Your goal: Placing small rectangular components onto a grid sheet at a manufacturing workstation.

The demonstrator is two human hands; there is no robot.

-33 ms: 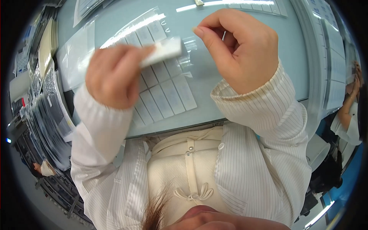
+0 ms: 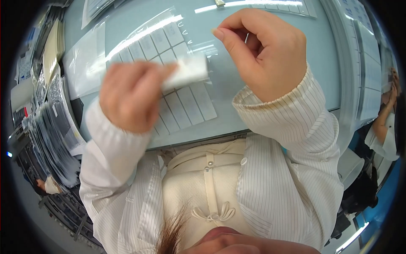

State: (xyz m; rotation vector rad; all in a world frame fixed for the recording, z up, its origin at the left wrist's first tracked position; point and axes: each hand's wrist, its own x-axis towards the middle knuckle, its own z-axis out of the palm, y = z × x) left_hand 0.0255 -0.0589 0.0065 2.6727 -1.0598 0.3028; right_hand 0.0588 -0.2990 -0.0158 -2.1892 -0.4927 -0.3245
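Observation:
My left hand (image 2: 131, 95), blurred by motion, is closed around a white block-shaped piece (image 2: 191, 70) whose far end sticks out to the right past the thumb. That piece hangs over or against a sheet of pale rectangular labels (image 2: 186, 106) lying on the glass-like tabletop (image 2: 230, 114); I cannot tell whether they touch. Clear film with a bright glare shows at the sheet's upper part. To the right, my right hand (image 2: 270, 55) is held in a pinch, thumb against forefinger, above the tabletop. Whatever lies between those fingertips is too small to make out.
A clear plastic sleeve (image 2: 86, 59) lies left of the label sheet. Stacked plastic-wrapped sheets (image 2: 53, 127) crowd the left side. Another label sheet (image 2: 287, 6) is at the far edge, and more printed sheets (image 2: 368, 72) stand at right. A person's arm (image 2: 391, 95) shows at far right.
My left hand has moved a little right and toward me with the white piece, uncovering more of the upper labels. My right hand stays almost where it was.

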